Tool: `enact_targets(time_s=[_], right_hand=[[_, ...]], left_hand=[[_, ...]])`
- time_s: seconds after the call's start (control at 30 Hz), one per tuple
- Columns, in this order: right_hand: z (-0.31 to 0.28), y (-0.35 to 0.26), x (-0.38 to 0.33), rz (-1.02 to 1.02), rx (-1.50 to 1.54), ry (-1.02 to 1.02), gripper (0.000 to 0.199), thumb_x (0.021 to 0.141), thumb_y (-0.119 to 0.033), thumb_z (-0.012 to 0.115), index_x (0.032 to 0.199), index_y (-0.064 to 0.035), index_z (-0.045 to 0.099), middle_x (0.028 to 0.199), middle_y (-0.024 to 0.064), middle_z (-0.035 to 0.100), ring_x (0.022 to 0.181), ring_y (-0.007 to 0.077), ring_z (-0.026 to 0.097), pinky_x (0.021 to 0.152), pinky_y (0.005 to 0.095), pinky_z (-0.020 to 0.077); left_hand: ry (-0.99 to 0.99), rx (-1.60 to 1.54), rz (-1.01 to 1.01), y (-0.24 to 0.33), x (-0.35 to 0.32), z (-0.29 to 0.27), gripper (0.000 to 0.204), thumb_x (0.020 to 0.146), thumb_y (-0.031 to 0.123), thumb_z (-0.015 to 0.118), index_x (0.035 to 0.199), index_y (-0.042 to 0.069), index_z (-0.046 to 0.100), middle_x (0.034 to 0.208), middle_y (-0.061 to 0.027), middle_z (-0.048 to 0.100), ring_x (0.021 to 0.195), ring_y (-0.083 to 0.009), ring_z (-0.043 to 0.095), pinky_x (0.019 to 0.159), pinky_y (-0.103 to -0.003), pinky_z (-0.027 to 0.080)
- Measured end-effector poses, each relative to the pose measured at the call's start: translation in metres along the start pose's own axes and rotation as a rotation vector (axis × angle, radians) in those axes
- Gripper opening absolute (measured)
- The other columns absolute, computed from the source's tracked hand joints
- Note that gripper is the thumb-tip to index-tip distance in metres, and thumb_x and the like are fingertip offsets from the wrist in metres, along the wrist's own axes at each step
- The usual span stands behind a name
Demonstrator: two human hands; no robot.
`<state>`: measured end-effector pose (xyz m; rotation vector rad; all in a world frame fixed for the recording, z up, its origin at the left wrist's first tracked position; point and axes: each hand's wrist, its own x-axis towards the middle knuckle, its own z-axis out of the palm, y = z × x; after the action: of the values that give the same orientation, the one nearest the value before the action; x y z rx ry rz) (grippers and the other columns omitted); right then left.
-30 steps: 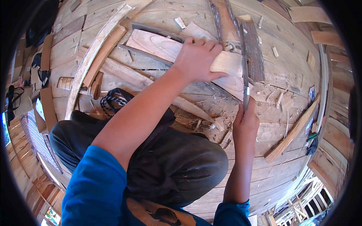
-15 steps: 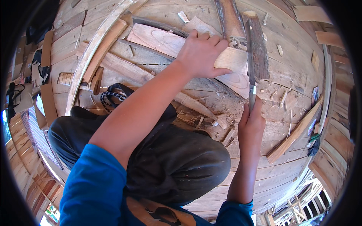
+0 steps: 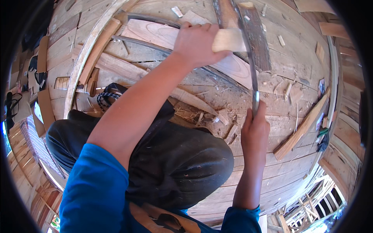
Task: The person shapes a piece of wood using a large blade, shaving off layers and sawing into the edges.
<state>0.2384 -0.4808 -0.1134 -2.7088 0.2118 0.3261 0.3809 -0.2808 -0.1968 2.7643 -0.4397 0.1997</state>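
Note:
My left hand [image 3: 196,43] is closed around a small pale wooden block [image 3: 232,40]. It holds the block over a long, light plank with curved grain [image 3: 237,69]. My right hand [image 3: 255,130] grips a long-bladed knife like a machete, its handle mostly hidden in my fist. The dark blade [image 3: 249,48] points away from me, beside the right end of the block. Whether its edge touches the wood I cannot tell.
Bark-edged wood pieces [image 3: 255,37] lie beyond the blade. A tapered stick [image 3: 194,101] and scattered chips [image 3: 287,91] lie before me. A long curved strip [image 3: 82,62] stands left, a loose board [image 3: 303,126] right, cardboard boxes [image 3: 46,105] far left.
The block has turned and risen slightly, and my left thumb has moved to its near edge. The blade now leans farther left at its tip. The whole view has shifted a little.

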Motion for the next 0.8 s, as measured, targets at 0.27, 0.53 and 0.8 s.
enact_targets(time_s=[0.27,0.53,0.8], right_hand=[[0.002,0.004,0.027,-0.116,0.017,0.036,0.025,0.097,-0.011,0.051,0.122,-0.0079,0.047,0.071,0.0281,0.062,0.072,0.0493,0.062,0.058,0.0567,0.044],[0.014,-0.002,0.035,-0.112,0.036,0.065,0.025,0.098,-0.013,0.05,0.121,-0.0079,0.045,0.071,0.0277,0.062,0.071,0.0493,0.062,0.058,0.0581,0.0438],[0.0,0.014,0.0,-0.016,0.072,0.036,0.025,0.098,-0.012,0.05,0.122,-0.009,0.046,0.068,0.0273,0.061,0.068,0.0488,0.062,0.054,0.0558,0.044]], left_hand=[[-0.012,0.034,0.021,-0.001,0.004,-0.003,0.063,0.079,0.064,0.063,0.11,0.009,0.061,0.097,-0.0113,0.069,0.093,-0.0274,0.067,0.087,-0.043,0.042],[0.068,0.003,0.113,-0.004,-0.004,0.006,0.064,0.079,0.065,0.062,0.112,0.011,0.061,0.096,-0.0106,0.069,0.093,-0.0266,0.067,0.086,-0.044,0.043],[-0.004,0.017,0.012,-0.001,0.003,-0.001,0.063,0.078,0.064,0.063,0.106,0.007,0.061,0.093,-0.011,0.069,0.09,-0.0273,0.068,0.086,-0.043,0.043]])
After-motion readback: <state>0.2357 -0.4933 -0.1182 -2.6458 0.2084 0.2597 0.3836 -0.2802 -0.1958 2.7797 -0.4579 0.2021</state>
